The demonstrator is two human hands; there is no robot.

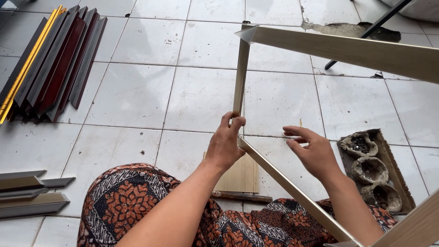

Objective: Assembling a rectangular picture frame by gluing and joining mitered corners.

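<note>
A frame of pale wood-grain moulding strips [241,73] is held up over a white tiled floor. My left hand [226,145] grips the frame at its near corner, where the upright strip meets a slanting strip [292,190]. My right hand [313,153] hovers just right of that corner, fingers spread and holding nothing. A longer strip [356,51] of the frame runs across the upper right. My lap is covered with patterned orange and black cloth [132,201].
Dark red, brown and gold moulding lengths [50,59] lie stacked at upper left. Short grey cut pieces [32,194] lie at lower left. A tray with three crusted cups [372,169] sits at right. A small wooden board [240,176] and a hammer-like tool [242,197] lie beneath the frame.
</note>
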